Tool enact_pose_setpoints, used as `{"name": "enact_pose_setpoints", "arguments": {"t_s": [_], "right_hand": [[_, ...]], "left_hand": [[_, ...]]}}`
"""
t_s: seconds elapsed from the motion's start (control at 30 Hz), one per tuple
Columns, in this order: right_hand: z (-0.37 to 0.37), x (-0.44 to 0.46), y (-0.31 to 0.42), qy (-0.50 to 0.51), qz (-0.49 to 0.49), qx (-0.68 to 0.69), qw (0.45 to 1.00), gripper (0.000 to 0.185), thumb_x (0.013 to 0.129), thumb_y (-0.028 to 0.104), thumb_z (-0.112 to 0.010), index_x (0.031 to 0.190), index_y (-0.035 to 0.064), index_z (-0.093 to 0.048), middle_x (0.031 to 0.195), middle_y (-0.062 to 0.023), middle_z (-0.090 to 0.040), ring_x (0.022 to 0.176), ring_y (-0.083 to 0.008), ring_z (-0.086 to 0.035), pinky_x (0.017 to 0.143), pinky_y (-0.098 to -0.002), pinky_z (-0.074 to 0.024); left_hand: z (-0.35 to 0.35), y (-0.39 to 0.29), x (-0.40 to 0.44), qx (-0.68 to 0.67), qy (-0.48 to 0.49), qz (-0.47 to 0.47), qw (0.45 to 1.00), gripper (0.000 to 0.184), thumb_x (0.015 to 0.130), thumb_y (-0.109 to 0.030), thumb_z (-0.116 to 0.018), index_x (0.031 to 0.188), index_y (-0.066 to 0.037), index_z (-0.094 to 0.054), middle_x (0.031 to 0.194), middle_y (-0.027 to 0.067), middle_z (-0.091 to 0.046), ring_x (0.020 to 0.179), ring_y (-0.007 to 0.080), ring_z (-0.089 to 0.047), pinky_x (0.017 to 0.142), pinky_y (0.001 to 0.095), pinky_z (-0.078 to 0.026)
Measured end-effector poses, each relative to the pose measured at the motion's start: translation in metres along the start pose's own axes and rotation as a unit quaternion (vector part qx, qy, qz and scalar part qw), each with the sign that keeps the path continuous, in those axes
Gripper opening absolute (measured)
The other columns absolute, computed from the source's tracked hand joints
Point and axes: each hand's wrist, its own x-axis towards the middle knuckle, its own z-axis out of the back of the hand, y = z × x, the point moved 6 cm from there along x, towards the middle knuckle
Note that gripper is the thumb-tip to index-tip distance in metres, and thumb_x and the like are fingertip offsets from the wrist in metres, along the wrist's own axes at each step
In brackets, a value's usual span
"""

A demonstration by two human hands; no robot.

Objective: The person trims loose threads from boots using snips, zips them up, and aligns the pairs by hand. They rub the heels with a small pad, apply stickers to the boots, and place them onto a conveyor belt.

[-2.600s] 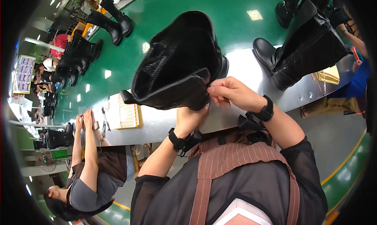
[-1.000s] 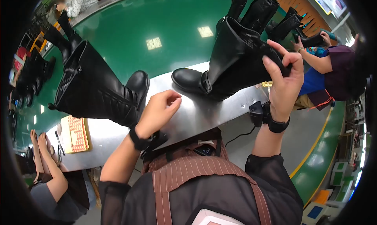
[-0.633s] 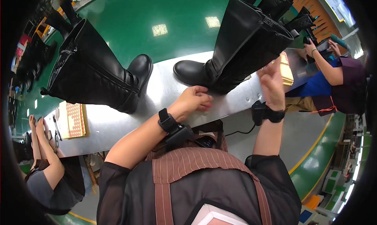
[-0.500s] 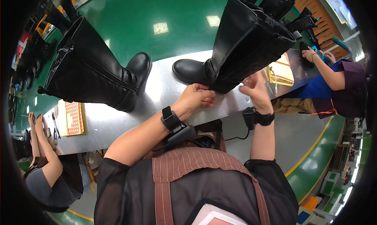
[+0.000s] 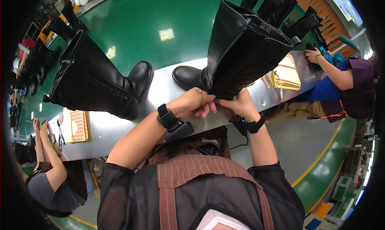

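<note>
A tall black boot point(image 5: 238, 53) stands upright on the metal bench, its toe pointing left. My left hand point(image 5: 195, 103) is at the bottom of its heel, thumb and forefinger pinched together and the other fingers curled loosely. Whatever is in that pinch is too small to make out. From the other side, my right hand point(image 5: 242, 105) grips the heel area, its thumb reaching close to the left fingertips; its other fingers are partly hidden by the boot. To the left, a second tall black boot point(image 5: 98, 79) with a side zip leans on the bench, untouched.
Yellow patterned pads point(image 5: 286, 75) lie on the metal bench point(image 5: 160, 83) at right, another pad point(image 5: 79, 125) at left beside scissors point(image 5: 61, 135). A green belt or surface point(image 5: 160, 13) runs beyond, with more boots point(image 5: 276, 7). Co-workers sit on both sides.
My right hand has moved left and inward onto the boot's heel, meeting my left hand. The boot in front of me has shifted slightly left in view.
</note>
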Motion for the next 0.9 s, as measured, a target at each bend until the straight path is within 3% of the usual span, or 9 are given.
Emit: {"name": "enact_pose_setpoints", "arguments": {"t_s": [0.23, 0.5, 0.6, 0.67, 0.7, 0.73, 0.77, 0.87, 0.9], "right_hand": [[-0.005, -0.006, 0.025, -0.022, 0.017, -0.111, 0.993, 0.04, 0.068, 0.01, -0.08, 0.105, 0.0023, -0.067, 0.092, -0.0103, -0.071, 0.086, -0.0199, -0.068, 0.078, -0.0323, -0.0526], [-0.019, -0.007, 0.023, -0.028, 0.038, -0.088, 0.995, 0.046, 0.068, 0.014, -0.08, 0.11, 0.003, -0.065, 0.1, -0.0147, -0.07, 0.093, -0.0262, -0.068, 0.081, -0.0343, -0.0526], [-0.034, -0.004, 0.024, -0.013, 0.032, -0.089, 0.995, 0.048, 0.068, 0.015, -0.08, 0.112, 0.0033, -0.064, 0.102, -0.0159, -0.069, 0.095, -0.0287, -0.068, 0.081, -0.0351, -0.0521], [-0.041, 0.0, 0.021, 0.094, -0.009, -0.094, 0.991, 0.057, 0.067, 0.017, -0.083, 0.118, 0.0031, -0.06, 0.104, -0.0148, -0.068, 0.097, -0.0275, -0.066, 0.086, -0.0347, -0.0503], [-0.042, 0.003, 0.029, 0.091, 0.045, -0.059, 0.993, 0.061, 0.067, 0.019, -0.084, 0.12, 0.0016, -0.059, 0.109, -0.0144, -0.066, 0.101, -0.0263, -0.064, 0.089, -0.0346, -0.049], [-0.043, 0.006, 0.038, 0.087, 0.097, -0.021, 0.991, 0.066, 0.066, 0.02, -0.085, 0.123, 0.0002, -0.057, 0.113, -0.0141, -0.065, 0.105, -0.0251, -0.062, 0.092, -0.0344, -0.0477], [-0.045, 0.009, 0.035, 0.147, 0.023, 0.021, 0.989, 0.076, 0.069, 0.024, -0.086, 0.131, -0.003, -0.051, 0.131, -0.0139, -0.056, 0.122, -0.0258, -0.051, 0.104, -0.0354, -0.0391], [-0.046, 0.02, 0.045, 0.183, 0.068, -0.042, 0.98, 0.075, 0.069, 0.025, -0.086, 0.13, -0.0017, -0.052, 0.13, -0.0136, -0.057, 0.122, -0.0256, -0.051, 0.106, -0.0362, -0.0377], [-0.049, 0.022, 0.044, 0.166, 0.107, -0.062, 0.978, 0.071, 0.068, 0.027, -0.085, 0.124, -0.0023, -0.055, 0.121, -0.0153, -0.062, 0.112, -0.0269, -0.058, 0.098, -0.0354, -0.0436]], "left_hand": [[-0.039, -0.102, -0.073, -0.009, 0.019, -0.132, 0.991, 0.047, 0.102, -0.034, -0.042, 0.077, -0.001, -0.063, 0.048, 0.0036, -0.053, 0.041, 0.0077, -0.04, 0.042, 0.0218, -0.03], [-0.063, -0.159, -0.132, -0.029, -0.03, -0.21, 0.977, 0.047, 0.1, -0.032, -0.045, 0.073, 0.002, -0.062, 0.047, 0.0047, -0.051, 0.037, 0.0103, -0.044, 0.042, 0.022, -0.033], [-0.053, -0.15, -0.14, 0.053, -0.021, -0.229, 0.972, 0.041, 0.1, -0.03, -0.047, 0.083, 0.003, -0.064, 0.055, 0.0035, -0.056, 0.046, 0.0086, -0.051, 0.049, 0.0205, -0.038], [-0.037, -0.124, -0.141, 0.129, -0.069, -0.243, 0.959, 0.033, 0.1, -0.027, -0.05, 0.101, 0.003, -0.064, 0.071, 0.0033, -0.061, 0.064, 0.0079, -0.057, 0.06, 0.0207, -0.044], [-0.029, -0.106, -0.15, 0.155, -0.054, -0.207, 0.964, 0.031, 0.098, -0.024, -0.054, 0.116, 0.0, -0.061, 0.084, 0.0027, -0.062, 0.078, 0.0082, -0.059, 0.07, 0.0232, -0.047], [-0.014, -0.082, -0.158, 0.18, -0.066, -0.181, 0.964, 0.031, 0.096, -0.023, -0.059, 0.116, 0.001, -0.061, 0.087, 0.0036, -0.063, 0.079, 0.0098, -0.059, 0.072, 0.0248, -0.048], [0.006, -0.056, -0.167, 0.251, -0.112, -0.166, 0.947, 0.031, 0.092, -0.03, -0.065, 0.102, 0.0, -0.065, 0.073, 0.0028, -0.063, 0.067, 0.0087, -0.055, 0.06, 0.0243, -0.044], [0.056, 0.013, -0.211, 0.278, -0.251, 0.0, 0.927, 0.039, 0.086, -0.036, -0.07, 0.074, 0.001, -0.066, 0.062, 0.0046, -0.059, 0.059, 0.0094, -0.05, 0.055, 0.0269, -0.041], [0.076, 0.041, -0.227, 0.299, -0.302, 0.051, 0.904, 0.044, 0.083, -0.039, -0.072, 0.068, 0.002, -0.064, 0.057, 0.0061, -0.056, 0.054, 0.0103, -0.048, 0.053, 0.0284, -0.041]]}}
